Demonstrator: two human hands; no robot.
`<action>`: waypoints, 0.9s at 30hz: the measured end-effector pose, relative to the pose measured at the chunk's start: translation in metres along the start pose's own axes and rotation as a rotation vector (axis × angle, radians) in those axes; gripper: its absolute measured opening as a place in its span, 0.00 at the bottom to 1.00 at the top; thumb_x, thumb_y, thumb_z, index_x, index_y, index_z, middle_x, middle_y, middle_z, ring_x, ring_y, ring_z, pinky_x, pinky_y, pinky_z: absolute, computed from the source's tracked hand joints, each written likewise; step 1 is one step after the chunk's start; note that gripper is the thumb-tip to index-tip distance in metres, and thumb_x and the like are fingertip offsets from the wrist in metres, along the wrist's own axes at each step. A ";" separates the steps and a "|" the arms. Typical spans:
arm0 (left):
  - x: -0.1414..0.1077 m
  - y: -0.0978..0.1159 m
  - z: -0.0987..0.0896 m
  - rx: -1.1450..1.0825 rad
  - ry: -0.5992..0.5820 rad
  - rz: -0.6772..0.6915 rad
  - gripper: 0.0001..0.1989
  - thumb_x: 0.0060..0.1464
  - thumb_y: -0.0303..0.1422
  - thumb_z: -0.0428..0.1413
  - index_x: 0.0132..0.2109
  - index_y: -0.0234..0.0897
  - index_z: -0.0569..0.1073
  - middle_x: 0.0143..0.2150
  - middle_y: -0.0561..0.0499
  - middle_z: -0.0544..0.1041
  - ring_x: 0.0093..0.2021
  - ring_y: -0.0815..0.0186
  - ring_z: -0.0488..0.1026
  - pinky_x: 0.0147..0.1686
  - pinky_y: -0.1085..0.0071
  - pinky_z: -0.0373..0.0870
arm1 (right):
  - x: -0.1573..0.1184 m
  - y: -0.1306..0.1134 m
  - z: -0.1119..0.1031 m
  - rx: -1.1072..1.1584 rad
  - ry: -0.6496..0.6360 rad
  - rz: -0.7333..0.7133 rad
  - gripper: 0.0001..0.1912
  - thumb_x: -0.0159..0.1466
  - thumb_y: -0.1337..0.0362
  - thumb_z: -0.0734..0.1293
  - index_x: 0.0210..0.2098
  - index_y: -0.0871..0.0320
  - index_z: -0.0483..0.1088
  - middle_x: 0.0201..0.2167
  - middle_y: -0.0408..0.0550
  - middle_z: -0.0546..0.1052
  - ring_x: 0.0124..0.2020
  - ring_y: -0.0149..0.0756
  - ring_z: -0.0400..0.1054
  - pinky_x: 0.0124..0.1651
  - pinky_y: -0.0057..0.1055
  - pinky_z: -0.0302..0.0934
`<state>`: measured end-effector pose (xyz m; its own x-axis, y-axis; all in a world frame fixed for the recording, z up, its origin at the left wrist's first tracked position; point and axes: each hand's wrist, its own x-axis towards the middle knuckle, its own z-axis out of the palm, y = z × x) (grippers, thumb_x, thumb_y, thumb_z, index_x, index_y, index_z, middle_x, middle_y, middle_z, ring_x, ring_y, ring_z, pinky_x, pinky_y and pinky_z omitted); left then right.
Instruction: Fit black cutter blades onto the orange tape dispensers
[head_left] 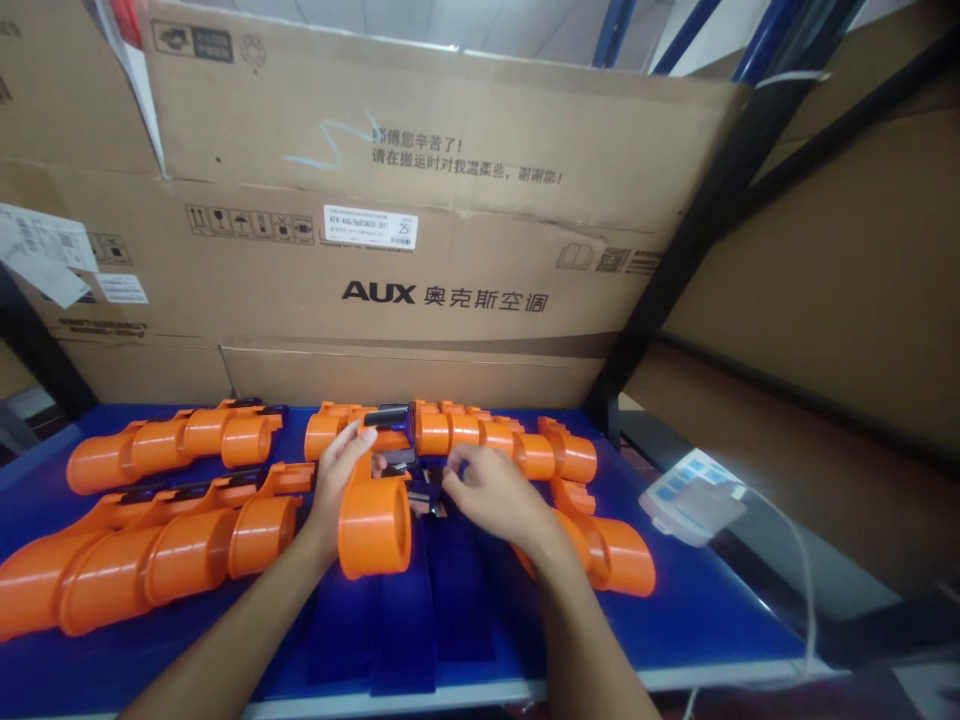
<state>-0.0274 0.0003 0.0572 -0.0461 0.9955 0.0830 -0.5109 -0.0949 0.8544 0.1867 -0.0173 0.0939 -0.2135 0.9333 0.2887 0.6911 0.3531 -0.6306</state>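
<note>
My left hand is wrapped round an orange plastic part with a round, drum-like end, shaped like a tape dispenser. A black roller-like piece lies across its upper end, by my left thumb. Just right of it, my right hand has its fingers curled together; whatever is between them is hidden. Close to those fingertips are small dark blue pieces with shiny bits, too blurred to name. Flat dark blue pieces lie below the hands at the front of the blue table surface.
Rows of similar orange parts line the left side, with more orange parts at the back and right. A large cardboard sheet stands behind. A pale plastic box with a white cable sits at the right edge, near a dark post.
</note>
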 end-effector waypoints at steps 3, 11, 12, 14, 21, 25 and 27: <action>-0.004 0.000 0.005 0.055 -0.021 0.066 0.19 0.50 0.44 0.68 0.43 0.37 0.74 0.26 0.55 0.75 0.24 0.69 0.71 0.27 0.74 0.67 | 0.002 -0.010 0.002 0.126 0.096 -0.095 0.10 0.67 0.60 0.67 0.46 0.55 0.76 0.23 0.41 0.75 0.22 0.34 0.65 0.27 0.29 0.54; -0.012 -0.003 0.015 0.133 -0.172 0.109 0.17 0.53 0.42 0.67 0.46 0.40 0.75 0.30 0.56 0.75 0.21 0.72 0.68 0.24 0.74 0.66 | -0.001 -0.017 0.022 0.028 0.263 -0.249 0.21 0.68 0.56 0.69 0.58 0.54 0.75 0.30 0.48 0.79 0.33 0.43 0.73 0.41 0.37 0.67; -0.013 -0.004 0.015 0.154 -0.191 0.106 0.17 0.53 0.42 0.67 0.45 0.40 0.75 0.29 0.56 0.75 0.20 0.73 0.68 0.23 0.75 0.65 | -0.001 -0.016 0.024 0.012 0.276 -0.262 0.20 0.68 0.57 0.68 0.58 0.54 0.75 0.31 0.49 0.80 0.33 0.43 0.74 0.42 0.38 0.68; -0.015 -0.005 0.015 0.198 -0.208 0.098 0.17 0.54 0.43 0.66 0.45 0.39 0.75 0.25 0.58 0.72 0.18 0.73 0.65 0.21 0.75 0.63 | -0.001 -0.013 0.028 -0.014 0.281 -0.295 0.20 0.68 0.59 0.67 0.57 0.55 0.75 0.32 0.50 0.80 0.34 0.43 0.74 0.43 0.38 0.69; -0.015 -0.001 0.014 0.295 -0.216 0.126 0.17 0.55 0.44 0.66 0.46 0.38 0.77 0.19 0.59 0.69 0.14 0.74 0.61 0.17 0.76 0.57 | 0.000 -0.008 0.036 -0.039 0.258 -0.363 0.15 0.69 0.62 0.65 0.53 0.57 0.75 0.32 0.51 0.80 0.32 0.43 0.74 0.42 0.39 0.69; -0.014 -0.001 0.012 0.306 -0.226 0.130 0.16 0.55 0.44 0.66 0.43 0.37 0.77 0.21 0.57 0.71 0.14 0.75 0.60 0.16 0.76 0.55 | 0.000 -0.007 0.038 -0.025 0.264 -0.405 0.14 0.69 0.64 0.65 0.53 0.57 0.74 0.31 0.50 0.79 0.32 0.42 0.74 0.40 0.37 0.69; -0.012 -0.001 0.010 0.300 -0.221 0.124 0.17 0.54 0.44 0.67 0.43 0.37 0.76 0.21 0.58 0.71 0.13 0.76 0.60 0.15 0.76 0.55 | 0.000 -0.006 0.039 -0.017 0.274 -0.436 0.14 0.69 0.66 0.65 0.53 0.57 0.74 0.31 0.50 0.79 0.32 0.41 0.75 0.39 0.36 0.70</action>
<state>-0.0172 -0.0117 0.0603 0.1111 0.9549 0.2755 -0.2380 -0.2436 0.9402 0.1554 -0.0164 0.0694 -0.2971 0.6474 0.7019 0.5900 0.7024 -0.3981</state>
